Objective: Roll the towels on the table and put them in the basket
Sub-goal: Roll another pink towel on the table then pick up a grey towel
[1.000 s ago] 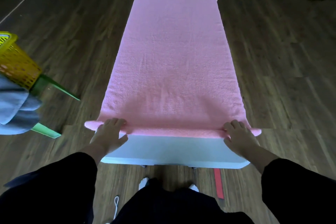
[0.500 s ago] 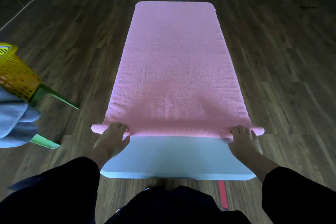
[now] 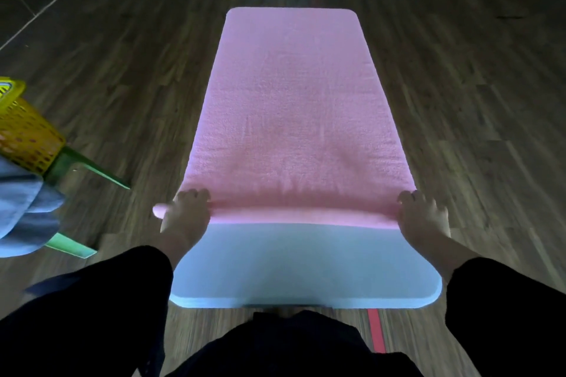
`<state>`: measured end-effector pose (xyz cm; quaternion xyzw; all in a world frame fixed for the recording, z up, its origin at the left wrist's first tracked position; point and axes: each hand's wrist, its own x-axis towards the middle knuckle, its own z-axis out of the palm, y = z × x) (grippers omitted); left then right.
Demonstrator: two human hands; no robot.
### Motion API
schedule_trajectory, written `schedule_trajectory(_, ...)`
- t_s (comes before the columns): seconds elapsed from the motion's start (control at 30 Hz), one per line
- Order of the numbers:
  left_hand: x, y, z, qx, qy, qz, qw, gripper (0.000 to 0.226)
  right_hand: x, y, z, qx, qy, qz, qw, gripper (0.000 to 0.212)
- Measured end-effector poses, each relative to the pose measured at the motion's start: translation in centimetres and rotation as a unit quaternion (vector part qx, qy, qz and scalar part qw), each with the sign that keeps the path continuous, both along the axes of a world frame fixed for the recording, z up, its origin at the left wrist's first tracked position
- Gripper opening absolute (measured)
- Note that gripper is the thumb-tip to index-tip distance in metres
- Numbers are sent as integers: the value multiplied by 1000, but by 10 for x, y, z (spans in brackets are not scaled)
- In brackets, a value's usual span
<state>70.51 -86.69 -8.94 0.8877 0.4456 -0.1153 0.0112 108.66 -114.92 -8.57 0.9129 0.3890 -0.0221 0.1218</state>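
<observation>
A long pink towel [image 3: 294, 107] lies flat along a narrow white table [image 3: 306, 266]. Its near end is rolled into a thin tube running across the table. My left hand [image 3: 185, 214] lies over the left end of the roll, fingers curled over its top. My right hand [image 3: 424, 216] lies over the right end the same way. The roll's left tip sticks out past my left hand. A yellow mesh basket [image 3: 24, 131] stands at the far left, partly cut off by the frame edge.
Grey-blue folded towels [image 3: 24, 211] lie below the basket on a green stand [image 3: 88, 170] at the left. Dark wood floor surrounds the table. A red strip [image 3: 376, 330] lies on the floor under the table's near edge.
The roll has moved away from me along the table and grown a little thicker. More bare white table shows between the roll and me. Both hands travelled forward with it.
</observation>
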Motion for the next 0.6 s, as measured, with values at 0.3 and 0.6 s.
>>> schedule_trajectory(0.3, -10, -14, -14, -18, -63, -82, 994, 29, -23, -5, -20, 57, 128, 15, 990, 44)
schedule_trajectory(0.6, 20, 10, 22, -82, 125, -35, 988, 32, 4, 6, 13, -57, 62, 54, 995, 31)
